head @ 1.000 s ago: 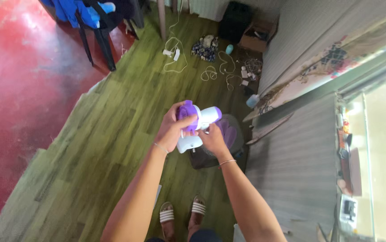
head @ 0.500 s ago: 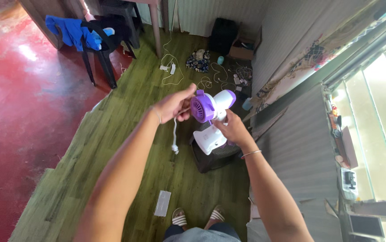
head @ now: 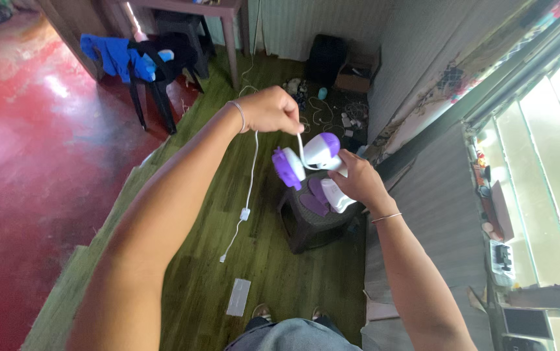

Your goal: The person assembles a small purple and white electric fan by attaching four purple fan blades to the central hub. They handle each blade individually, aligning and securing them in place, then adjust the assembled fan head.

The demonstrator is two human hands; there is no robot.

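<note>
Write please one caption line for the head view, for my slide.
Left hand lifts a white cord while right hand holds a purple-and-white fan above a dark stool.

brown cardboard box (head: 354,78) by far wall, open

Green wood floor (head: 189,195) in the middle, shiny red floor (head: 26,162) to the left. Dark chair (head: 163,71) with blue cloth (head: 111,52) at the back, beside a brown table (head: 208,10). Small dark stool (head: 312,224) on the green floor. Bright window (head: 553,149) at the right. White cords (head: 319,110) and a cardboard box (head: 353,79) by the grey wall (head: 423,58).
</note>
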